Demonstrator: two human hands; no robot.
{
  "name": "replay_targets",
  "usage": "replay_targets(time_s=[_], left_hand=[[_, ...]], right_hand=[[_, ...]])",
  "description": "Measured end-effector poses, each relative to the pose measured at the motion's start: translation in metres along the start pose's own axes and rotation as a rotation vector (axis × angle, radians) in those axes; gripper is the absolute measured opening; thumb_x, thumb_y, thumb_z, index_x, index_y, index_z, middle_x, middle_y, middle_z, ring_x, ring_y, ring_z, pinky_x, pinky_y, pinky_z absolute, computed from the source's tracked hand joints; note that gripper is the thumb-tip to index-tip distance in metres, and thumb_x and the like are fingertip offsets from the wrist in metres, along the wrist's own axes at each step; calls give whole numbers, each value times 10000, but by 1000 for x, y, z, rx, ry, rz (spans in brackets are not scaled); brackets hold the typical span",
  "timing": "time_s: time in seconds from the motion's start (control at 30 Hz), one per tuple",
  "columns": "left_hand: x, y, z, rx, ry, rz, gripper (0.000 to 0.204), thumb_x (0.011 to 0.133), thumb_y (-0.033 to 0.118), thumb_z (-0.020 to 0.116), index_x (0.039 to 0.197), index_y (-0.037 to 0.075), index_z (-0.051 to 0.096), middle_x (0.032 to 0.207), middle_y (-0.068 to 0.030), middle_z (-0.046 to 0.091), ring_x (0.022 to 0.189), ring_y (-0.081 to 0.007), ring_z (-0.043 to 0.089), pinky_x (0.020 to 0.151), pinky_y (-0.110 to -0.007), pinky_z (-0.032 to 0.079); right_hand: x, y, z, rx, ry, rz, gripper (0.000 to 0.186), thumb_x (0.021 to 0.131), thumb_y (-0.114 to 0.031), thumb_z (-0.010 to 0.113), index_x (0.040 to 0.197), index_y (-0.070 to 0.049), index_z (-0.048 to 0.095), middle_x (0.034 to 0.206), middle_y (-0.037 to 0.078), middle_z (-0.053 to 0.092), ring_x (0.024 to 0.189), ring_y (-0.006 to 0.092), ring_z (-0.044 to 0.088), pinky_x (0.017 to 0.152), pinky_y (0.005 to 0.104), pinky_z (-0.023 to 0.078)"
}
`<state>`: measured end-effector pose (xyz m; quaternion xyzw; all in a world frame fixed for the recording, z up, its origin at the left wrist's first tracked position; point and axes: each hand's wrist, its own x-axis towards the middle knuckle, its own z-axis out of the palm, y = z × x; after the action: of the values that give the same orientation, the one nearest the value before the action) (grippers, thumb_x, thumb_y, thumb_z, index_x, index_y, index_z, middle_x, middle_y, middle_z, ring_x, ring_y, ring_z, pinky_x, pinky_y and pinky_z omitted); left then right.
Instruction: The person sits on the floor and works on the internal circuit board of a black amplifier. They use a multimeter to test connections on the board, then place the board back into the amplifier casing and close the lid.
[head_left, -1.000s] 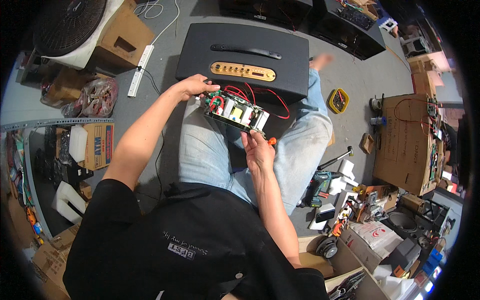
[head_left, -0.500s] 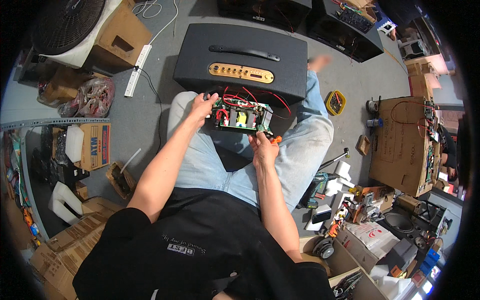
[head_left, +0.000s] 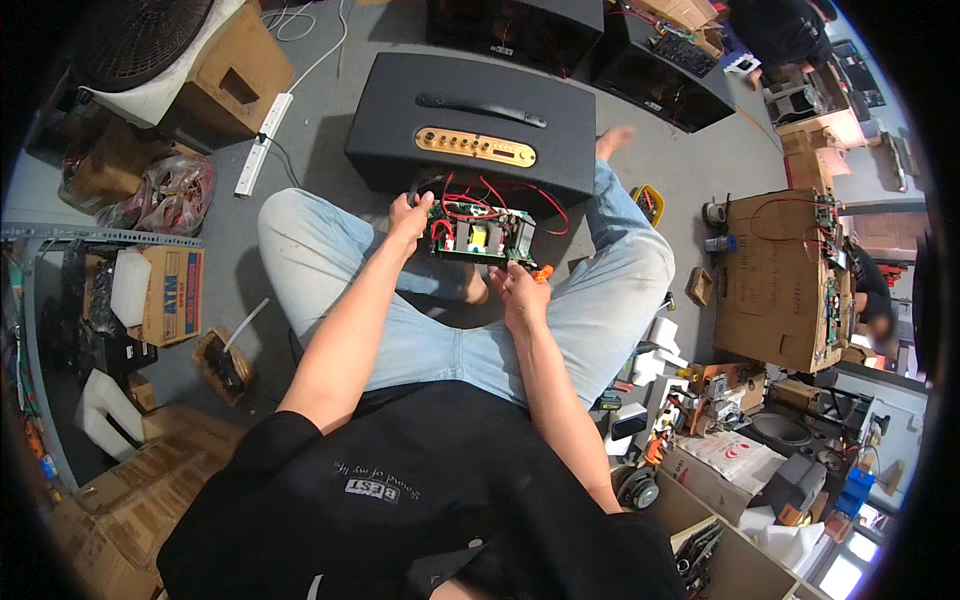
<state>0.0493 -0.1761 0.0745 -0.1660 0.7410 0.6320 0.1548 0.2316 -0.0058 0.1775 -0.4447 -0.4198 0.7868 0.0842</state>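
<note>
Between my hands is an amplifier circuit board [head_left: 482,238] with a green base, a yellow transformer and red wires looping over its top. My left hand [head_left: 407,222] grips its left end, fingers closed around the edge. At the lower right corner, my right hand [head_left: 522,297] pinches the board. An orange object [head_left: 542,273] sticks out beside the right fingers; its kind is unclear. Just beyond stands a black speaker cabinet [head_left: 480,95] with a carry handle [head_left: 480,110] and a gold control panel [head_left: 474,146] on top. Red wires [head_left: 540,188] run between the board and the cabinet's near side.
A white power strip [head_left: 264,145] lies on the floor at left, near a fan [head_left: 140,50]. More black speakers [head_left: 515,30] stand behind. To the right are a yellow tray [head_left: 648,205], a large carton [head_left: 770,280] and a speaker driver [head_left: 637,488] among tools and parts.
My left knee has swung outward to the left, and a foot now shows below the board. Both hands keep hold of the board. The whole view has shifted slightly.
</note>
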Motion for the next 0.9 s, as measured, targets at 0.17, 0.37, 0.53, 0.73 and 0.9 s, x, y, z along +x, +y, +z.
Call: replay_targets(time_s=[0.17, 0.37, 0.53, 0.73, 0.9], left_hand=[[-2, 7, 13, 31, -57, -18, 365, 911, 306, 799, 1041, 7, 634, 977, -73, 694, 872, -177, 637, 774, -370, 520], [-7, 9, 20, 85, -36, -50, 463, 911, 285, 796, 1190, -42, 625, 1130, -140, 710, 1024, -232, 688, 885, -381, 534], [-11, 5, 18, 186, -12, 37, 361, 926, 269, 780, 1048, -20, 602, 983, -100, 701, 950, -215, 687, 841, -381, 532], [-29, 29, 23, 126, -14, 13, 345, 925, 244, 792, 1044, 0, 579, 943, -77, 673, 860, -176, 625, 803, -358, 514], [-45, 54, 23, 419, 45, -72, 353, 920, 392, 773, 1032, 81, 648, 979, -66, 718, 918, -223, 669, 819, -374, 509]], right_hand=[[-43, -21, 4, -425, 30, -260, 226, 1028, -219, 641, 932, -35, 554, 737, 50, 608, 628, 149, 630, 537, 310, 519], [-52, -52, 17, -531, -237, -383, 261, 1072, -274, 599, 930, -59, 555, 741, 21, 599, 618, 104, 578, 568, 268, 484], [-56, -101, 27, -279, -508, -280, 156, 1050, -206, 634, 1060, -73, 553, 879, 31, 647, 733, 96, 599, 665, 245, 502], [-15, -116, 12, -286, -564, -177, 220, 1080, -290, 581, 974, -99, 563, 814, 13, 616, 721, 92, 555, 659, 259, 450], [-8, -78, -6, -814, -313, -469, 245, 1001, -261, 704, 936, -69, 565, 655, 19, 553, 521, 173, 511, 517, 349, 450]])
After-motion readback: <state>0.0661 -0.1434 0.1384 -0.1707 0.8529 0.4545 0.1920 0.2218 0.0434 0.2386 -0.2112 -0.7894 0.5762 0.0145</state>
